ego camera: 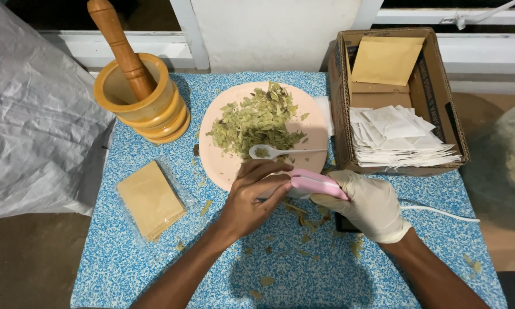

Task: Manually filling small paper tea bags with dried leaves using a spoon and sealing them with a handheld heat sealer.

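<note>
My right hand (367,205), in a cream glove, grips a small pink handheld sealer (314,184) over the blue patterned table (154,269). My bare left hand (253,197) holds something at the sealer's left end; what it pinches is hidden by the fingers. Just beyond both hands lies a pink plate (314,123) with a heap of dried green leaves (257,121) and a white plastic spoon (274,151) resting on it.
A wooden mortar with pestle (140,94) stands at the back left. A stack of tan sachets in clear wrap (150,198) lies at left. A cardboard box (440,97) at right holds white sachets and tan envelopes. A white cord (440,212) trails right. Leaf crumbs dot the table.
</note>
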